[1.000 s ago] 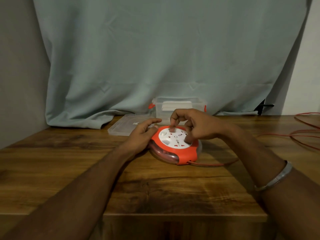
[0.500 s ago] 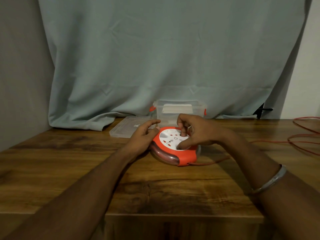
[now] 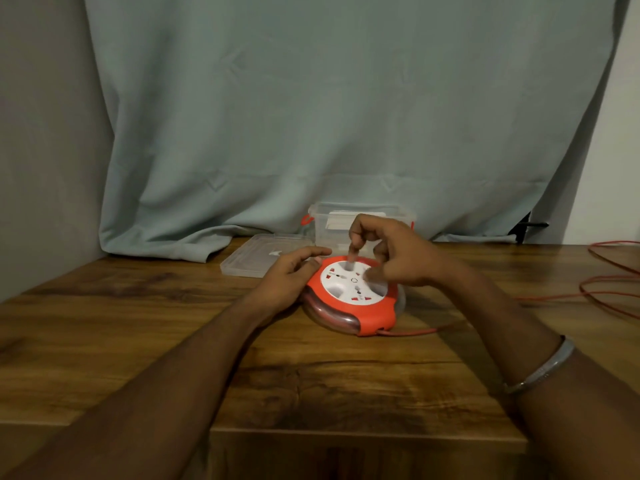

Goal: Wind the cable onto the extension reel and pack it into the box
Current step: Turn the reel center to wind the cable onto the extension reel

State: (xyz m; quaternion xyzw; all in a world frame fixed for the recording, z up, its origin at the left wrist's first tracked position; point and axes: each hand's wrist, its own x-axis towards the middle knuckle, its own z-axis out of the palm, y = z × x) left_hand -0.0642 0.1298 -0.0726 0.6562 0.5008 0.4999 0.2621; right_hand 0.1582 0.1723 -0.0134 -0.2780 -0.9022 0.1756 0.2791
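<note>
Two hands worked one reel. Left hand [image 3: 289, 276], fingers loosely spread, braced flat against the left rim of the extension reel [image 3: 353, 294], not gripping. Reel lay flat on the table [image 3: 145, 327], white socket face up, directly under the right fingertips. Right hand [image 3: 398, 252] was curled, index fingertip [image 3: 352, 258] poked down into the white disc, likely to crank it. Cable [image 3: 408, 332] left the reel's near-right edge, running rightward, away from both hands, to loose loops far right. Box [image 3: 394, 220] sat open just beyond the fingers, lid [image 3: 252, 261] left of it.
</note>
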